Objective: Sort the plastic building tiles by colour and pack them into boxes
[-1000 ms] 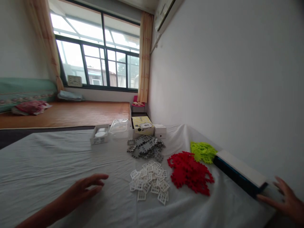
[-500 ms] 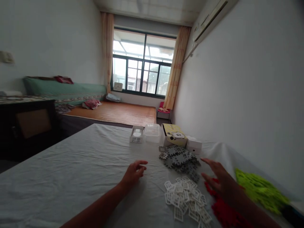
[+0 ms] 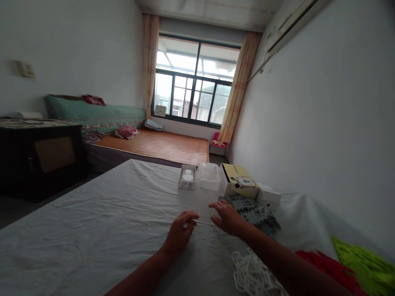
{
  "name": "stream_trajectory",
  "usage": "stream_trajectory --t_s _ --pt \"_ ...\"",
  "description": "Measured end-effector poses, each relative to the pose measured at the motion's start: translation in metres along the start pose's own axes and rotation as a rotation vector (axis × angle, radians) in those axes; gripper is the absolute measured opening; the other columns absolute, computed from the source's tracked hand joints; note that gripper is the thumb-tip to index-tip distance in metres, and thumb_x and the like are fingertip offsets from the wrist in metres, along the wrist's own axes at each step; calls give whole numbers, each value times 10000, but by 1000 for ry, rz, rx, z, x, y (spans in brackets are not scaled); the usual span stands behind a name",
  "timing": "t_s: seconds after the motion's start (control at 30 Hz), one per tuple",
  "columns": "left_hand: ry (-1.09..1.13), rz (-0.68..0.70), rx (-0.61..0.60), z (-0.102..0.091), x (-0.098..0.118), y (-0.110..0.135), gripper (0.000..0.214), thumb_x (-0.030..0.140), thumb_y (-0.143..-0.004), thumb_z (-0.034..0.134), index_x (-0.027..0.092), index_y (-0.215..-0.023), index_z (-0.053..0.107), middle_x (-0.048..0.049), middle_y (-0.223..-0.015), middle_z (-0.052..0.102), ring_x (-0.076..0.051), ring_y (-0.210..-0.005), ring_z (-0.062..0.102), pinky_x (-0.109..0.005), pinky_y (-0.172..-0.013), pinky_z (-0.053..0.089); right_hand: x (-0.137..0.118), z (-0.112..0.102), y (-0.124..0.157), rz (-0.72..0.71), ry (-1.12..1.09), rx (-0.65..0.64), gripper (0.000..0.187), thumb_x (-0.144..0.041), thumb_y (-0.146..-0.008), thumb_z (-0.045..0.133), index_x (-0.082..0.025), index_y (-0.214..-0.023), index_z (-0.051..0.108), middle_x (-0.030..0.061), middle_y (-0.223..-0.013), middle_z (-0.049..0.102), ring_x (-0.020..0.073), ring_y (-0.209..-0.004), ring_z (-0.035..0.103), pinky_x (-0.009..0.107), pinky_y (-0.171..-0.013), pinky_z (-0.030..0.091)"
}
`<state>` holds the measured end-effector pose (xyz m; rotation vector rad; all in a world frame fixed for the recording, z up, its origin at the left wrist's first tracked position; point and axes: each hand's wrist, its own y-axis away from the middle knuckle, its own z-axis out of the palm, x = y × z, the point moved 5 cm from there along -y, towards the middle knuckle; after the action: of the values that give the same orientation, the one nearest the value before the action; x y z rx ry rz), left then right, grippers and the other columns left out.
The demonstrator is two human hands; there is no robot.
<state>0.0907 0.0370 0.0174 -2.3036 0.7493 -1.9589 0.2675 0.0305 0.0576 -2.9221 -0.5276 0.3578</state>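
My left hand (image 3: 180, 231) hovers over the white cloth at mid-table, its fingers loosely bent with a gap before the thumb. Nothing shows in it. To its right, my right hand (image 3: 227, 217) reaches leftward with fingers stretched and thumb apart, holding nothing visible. Just behind that hand lies a heap of grey interlocking puzzle-like tiles (image 3: 262, 220), partly covered by it. My right forearm crosses over a pile of white openwork plastic pieces (image 3: 253, 273), hiding part of them. Red pieces (image 3: 328, 269) and yellow-green pieces (image 3: 364, 263) lie beyond the forearm at the right.
Along the table's back stand a small open box with a white round item (image 3: 187, 177), a clear plastic tub (image 3: 209, 176), a yellow cartoon box (image 3: 239, 181) and a white box (image 3: 269, 196). A white cloth (image 3: 101, 213) covers the table. The wall (image 3: 324, 123) borders the right.
My right hand has swung left from beside the red pieces to near my left hand. The left hand stays nearly in place. The view has turned slightly left.
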Motion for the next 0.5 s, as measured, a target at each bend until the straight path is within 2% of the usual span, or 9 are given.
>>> stream_trajectory --t_s 0.13,0.27,0.4,0.5 --pt "-16 40 -17 2 6 1 251 261 -807 443 197 -896 668 -95 -1028 618 -164 -768 642 -244 -564 525 -1 -6 -16 20 24 13 409 -253 -795 549 -122 -1182 563 140 -1161 624 255 -1091 532 398 -952 390" --pt "-50 56 -39 1 6 0 253 302 -820 458 196 -921 664 -87 -1046 605 -158 -765 636 -253 -589 539 -8 -8 -21 24 44 16 428 -317 -808 546 -195 -1218 537 88 -1213 602 243 -1136 502 380 -949 388" --pt "-52 70 -61 0 5 0 271 334 -824 463 196 -937 667 -85 -1056 601 -165 -774 646 -262 -594 548 0 -11 -2 60 46 56 425 -336 -816 540 -215 -1224 534 71 -1203 611 237 -1123 510 382 -943 395" --pt "-75 59 -62 -1 4 -1 279 364 -815 478 199 -923 676 -81 -1053 608 -168 -769 652 -255 -574 547 30 -28 27 135 26 100 397 -302 -809 539 -196 -1190 570 71 -1195 623 232 -1108 527 374 -952 400"
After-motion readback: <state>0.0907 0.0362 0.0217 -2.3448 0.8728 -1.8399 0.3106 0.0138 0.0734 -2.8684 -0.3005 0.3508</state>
